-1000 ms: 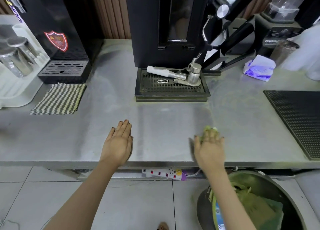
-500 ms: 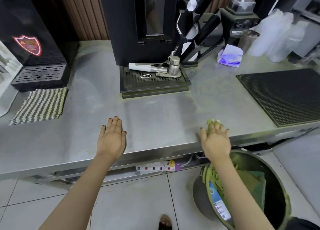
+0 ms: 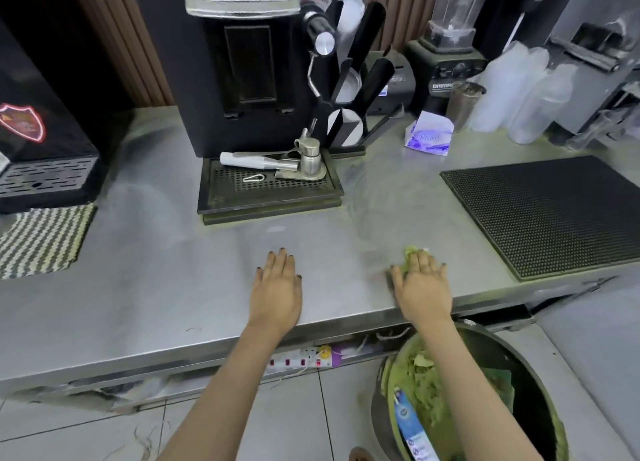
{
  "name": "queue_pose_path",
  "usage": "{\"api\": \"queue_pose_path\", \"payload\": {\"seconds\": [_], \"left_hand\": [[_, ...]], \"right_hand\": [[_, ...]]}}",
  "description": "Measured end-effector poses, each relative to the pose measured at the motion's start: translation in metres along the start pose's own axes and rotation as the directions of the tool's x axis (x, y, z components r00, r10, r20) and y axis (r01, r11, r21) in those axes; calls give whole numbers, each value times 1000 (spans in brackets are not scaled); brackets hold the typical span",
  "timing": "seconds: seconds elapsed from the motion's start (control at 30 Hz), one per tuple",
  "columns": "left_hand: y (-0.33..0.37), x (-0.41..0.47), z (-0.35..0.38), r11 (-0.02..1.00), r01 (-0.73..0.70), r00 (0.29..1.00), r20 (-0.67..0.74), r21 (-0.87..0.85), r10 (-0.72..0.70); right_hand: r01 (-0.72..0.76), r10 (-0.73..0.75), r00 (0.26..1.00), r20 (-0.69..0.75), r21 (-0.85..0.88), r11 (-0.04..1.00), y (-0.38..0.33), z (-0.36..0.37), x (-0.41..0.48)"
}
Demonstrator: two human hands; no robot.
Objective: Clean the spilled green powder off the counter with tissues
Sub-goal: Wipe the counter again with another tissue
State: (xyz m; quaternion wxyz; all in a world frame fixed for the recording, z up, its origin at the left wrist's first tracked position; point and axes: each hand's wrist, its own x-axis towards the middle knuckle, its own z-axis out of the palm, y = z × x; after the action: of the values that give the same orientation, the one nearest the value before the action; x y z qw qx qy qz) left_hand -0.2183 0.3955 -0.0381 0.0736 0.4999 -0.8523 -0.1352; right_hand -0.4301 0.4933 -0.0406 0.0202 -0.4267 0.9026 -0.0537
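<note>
My right hand (image 3: 422, 287) presses flat on a green-stained tissue (image 3: 410, 254) near the front edge of the steel counter (image 3: 166, 273); only the tissue's far end shows past my fingertips. My left hand (image 3: 275, 287) rests flat on the counter to the left, fingers straight, holding nothing. A faint green powder film (image 3: 381, 197) dusts the counter right of the machine's drip tray and around its base. Below the counter edge, under my right arm, a round bin (image 3: 519, 367) holds several green-stained tissues (image 3: 426, 384).
A black machine (image 3: 242, 79) with a drip tray (image 3: 270, 190) stands at the back centre. A black rubber mat (image 3: 554, 214) lies at the right, a tissue pack (image 3: 429, 138) behind it, and a striped cloth (image 3: 41, 238) at the left. Blender and plastic cups (image 3: 512, 89) stand back right.
The view has turned so the counter looks tilted. My right hand stays pressed on the tissue near the front edge, and my left hand stays flat in the same spot.
</note>
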Motion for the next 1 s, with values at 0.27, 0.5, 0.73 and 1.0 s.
{"api": "queue_pose_path", "payload": {"seconds": [0.27, 0.5, 0.73, 1.0], "left_hand": [[14, 1, 17, 991, 98, 995, -22, 91, -97], [14, 0, 20, 988, 129, 990, -72, 89, -123], [13, 1, 23, 987, 138, 986, -101, 80, -129], [13, 1, 22, 987, 133, 986, -114, 92, -122]], "right_hand": [[575, -582, 810, 74, 92, 813, -18, -3, -29], [335, -346, 937, 56, 145, 931, -42, 12, 124], [658, -696, 710, 105, 250, 710, -44, 7, 53], [375, -376, 927, -11, 101, 922, -19, 9, 130]]}}
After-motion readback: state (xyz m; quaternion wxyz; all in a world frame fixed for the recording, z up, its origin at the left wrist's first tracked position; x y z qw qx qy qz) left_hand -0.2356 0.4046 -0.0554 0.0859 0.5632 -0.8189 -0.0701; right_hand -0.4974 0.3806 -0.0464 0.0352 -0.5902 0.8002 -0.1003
